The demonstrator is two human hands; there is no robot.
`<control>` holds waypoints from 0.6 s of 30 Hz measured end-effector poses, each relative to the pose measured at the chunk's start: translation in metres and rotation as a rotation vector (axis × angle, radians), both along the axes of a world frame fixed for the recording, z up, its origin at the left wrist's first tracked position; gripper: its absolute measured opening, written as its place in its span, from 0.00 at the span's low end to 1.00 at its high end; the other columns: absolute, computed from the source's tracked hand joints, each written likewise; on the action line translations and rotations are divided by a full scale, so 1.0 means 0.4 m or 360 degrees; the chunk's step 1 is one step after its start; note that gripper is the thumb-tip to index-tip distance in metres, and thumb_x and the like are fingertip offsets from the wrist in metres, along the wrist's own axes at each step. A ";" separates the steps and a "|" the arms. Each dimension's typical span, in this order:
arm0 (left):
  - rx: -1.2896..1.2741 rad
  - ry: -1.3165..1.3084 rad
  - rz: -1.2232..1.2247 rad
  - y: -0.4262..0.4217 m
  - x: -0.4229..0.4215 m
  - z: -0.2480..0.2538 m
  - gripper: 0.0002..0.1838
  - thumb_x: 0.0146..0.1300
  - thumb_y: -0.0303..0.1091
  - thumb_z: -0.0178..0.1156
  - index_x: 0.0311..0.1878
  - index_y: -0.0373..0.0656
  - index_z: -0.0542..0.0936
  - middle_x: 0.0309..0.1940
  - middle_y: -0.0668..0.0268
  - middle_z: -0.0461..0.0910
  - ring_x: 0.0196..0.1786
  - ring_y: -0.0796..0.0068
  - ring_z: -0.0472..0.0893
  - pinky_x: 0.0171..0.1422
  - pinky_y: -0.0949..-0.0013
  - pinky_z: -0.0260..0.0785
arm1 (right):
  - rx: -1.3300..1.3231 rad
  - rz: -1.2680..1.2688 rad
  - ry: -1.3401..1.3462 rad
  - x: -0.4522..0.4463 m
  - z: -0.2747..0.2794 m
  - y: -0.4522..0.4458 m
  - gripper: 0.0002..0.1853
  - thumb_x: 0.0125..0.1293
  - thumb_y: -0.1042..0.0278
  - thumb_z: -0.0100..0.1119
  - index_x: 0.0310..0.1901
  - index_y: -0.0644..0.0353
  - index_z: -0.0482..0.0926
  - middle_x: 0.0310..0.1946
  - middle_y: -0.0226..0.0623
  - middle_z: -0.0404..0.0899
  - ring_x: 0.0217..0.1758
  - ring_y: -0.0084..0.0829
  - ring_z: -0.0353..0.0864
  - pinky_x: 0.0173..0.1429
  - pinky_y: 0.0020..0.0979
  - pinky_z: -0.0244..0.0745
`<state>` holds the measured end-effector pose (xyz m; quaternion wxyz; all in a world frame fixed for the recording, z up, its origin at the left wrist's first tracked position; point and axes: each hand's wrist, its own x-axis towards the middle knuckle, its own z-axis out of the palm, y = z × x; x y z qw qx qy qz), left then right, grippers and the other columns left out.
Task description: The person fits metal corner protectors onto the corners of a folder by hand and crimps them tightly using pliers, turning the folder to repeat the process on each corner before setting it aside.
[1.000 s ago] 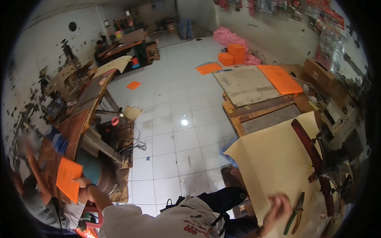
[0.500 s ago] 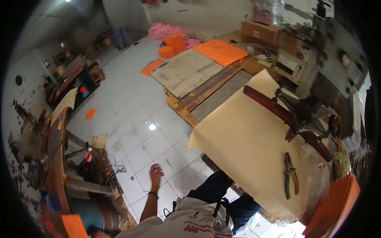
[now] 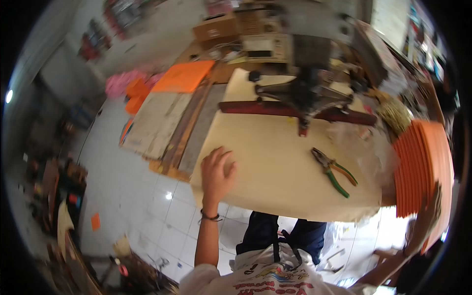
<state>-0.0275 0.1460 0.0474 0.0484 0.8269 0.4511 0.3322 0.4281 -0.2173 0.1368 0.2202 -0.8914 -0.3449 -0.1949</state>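
My left hand (image 3: 216,172) is over the left part of a large tan sheet (image 3: 265,162), fingers loosely spread and holding nothing. Whether it touches the sheet I cannot tell. At the right edge, my right hand (image 3: 427,221) is against the near side of a stack of orange sheets (image 3: 413,167). Its fingers look stretched out along the stack, though the hand is somewhat blurred. Pliers (image 3: 330,169) with green and orange handles lie on the tan sheet, between my two hands.
A dark machine head (image 3: 314,88) with a long red bar (image 3: 246,108) stands over the sheet's far side. Clear plastic (image 3: 368,152) lies beside the pliers. Farther left are a worn board (image 3: 157,118) and an orange sheet (image 3: 184,76); a cardboard box (image 3: 215,29) sits behind.
My view has swung right, toward the table. My left hand has moved from above the floor to over the tan sheet. My right hand has come into view beside the orange stack.
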 end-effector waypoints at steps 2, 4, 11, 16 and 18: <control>-0.0020 0.0028 -0.0016 0.005 -0.004 -0.013 0.18 0.60 0.36 0.64 0.54 0.45 0.79 0.61 0.58 0.74 0.65 0.54 0.70 0.70 0.52 0.57 | -0.0061 -0.0121 0.0008 0.008 0.013 -0.071 0.25 0.69 0.53 0.56 0.64 0.55 0.73 0.67 0.47 0.67 0.70 0.44 0.66 0.72 0.45 0.61; -0.0023 0.0025 -0.0051 0.001 -0.003 -0.011 0.18 0.60 0.35 0.63 0.55 0.46 0.79 0.62 0.58 0.73 0.66 0.55 0.69 0.71 0.52 0.56 | -0.0134 -0.0224 0.0023 0.011 0.023 -0.138 0.26 0.68 0.54 0.57 0.65 0.54 0.73 0.69 0.48 0.66 0.71 0.44 0.65 0.73 0.45 0.60; -0.0060 0.0008 -0.0004 -0.009 0.004 -0.006 0.17 0.61 0.34 0.62 0.54 0.46 0.79 0.62 0.59 0.74 0.68 0.55 0.69 0.74 0.50 0.55 | -0.0466 -0.0320 -0.0220 -0.040 0.073 -0.356 0.29 0.70 0.66 0.55 0.71 0.43 0.63 0.72 0.43 0.61 0.74 0.48 0.61 0.72 0.51 0.62; -0.0056 -0.0042 0.0025 -0.013 0.007 -0.003 0.16 0.61 0.34 0.62 0.53 0.45 0.80 0.62 0.60 0.74 0.67 0.55 0.69 0.74 0.50 0.55 | -0.0367 -0.0461 -0.0297 -0.049 0.051 -0.408 0.29 0.69 0.69 0.53 0.72 0.43 0.63 0.74 0.42 0.57 0.77 0.48 0.54 0.79 0.56 0.48; -0.0039 -0.0066 0.0023 -0.020 0.006 -0.009 0.15 0.61 0.33 0.61 0.52 0.45 0.80 0.61 0.60 0.75 0.67 0.55 0.69 0.74 0.50 0.54 | -0.0450 -0.0378 -0.0328 -0.101 0.107 -0.369 0.29 0.65 0.64 0.60 0.69 0.47 0.69 0.73 0.46 0.60 0.79 0.49 0.50 0.78 0.59 0.44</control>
